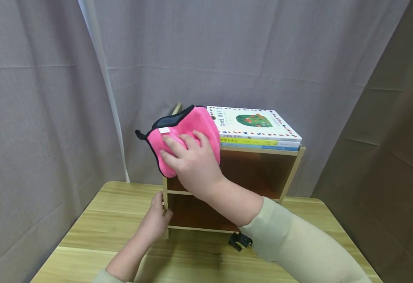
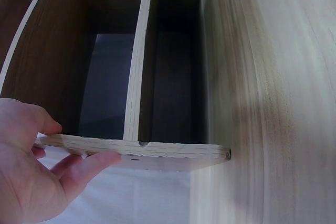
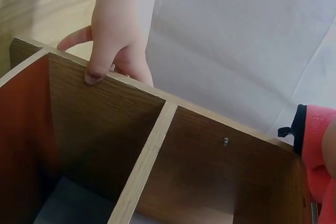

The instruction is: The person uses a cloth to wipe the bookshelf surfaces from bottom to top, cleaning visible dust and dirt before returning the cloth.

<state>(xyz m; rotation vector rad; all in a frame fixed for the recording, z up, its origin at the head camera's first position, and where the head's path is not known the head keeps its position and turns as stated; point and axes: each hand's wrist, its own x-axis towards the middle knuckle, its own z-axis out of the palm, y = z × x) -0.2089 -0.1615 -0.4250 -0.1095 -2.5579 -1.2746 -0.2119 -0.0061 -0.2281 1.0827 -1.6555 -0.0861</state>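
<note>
A small wooden shelf unit (image 1: 256, 171) with open compartments stands on the table. My left hand (image 1: 153, 222) grips its left side panel low down, thumb inside and fingers outside; in the left wrist view the hand (image 2: 37, 166) pinches the panel's front edge. Up at the top left corner, my right hand (image 1: 197, 167) holds a pink cloth (image 1: 206, 122) with dark edging and a hanging loop, fingers spread across it. That cloth (image 3: 317, 124) laps over the panel's upper end in the right wrist view. My right thumb is hidden.
Several thin books (image 1: 252, 122) lie stacked on the shelf top, right beside the cloth. Wood-grain table (image 1: 97, 232) extends on both sides. Grey curtains (image 1: 245, 51) hang behind and to the sides. A black clip-like piece (image 1: 240, 240) shows under my right sleeve.
</note>
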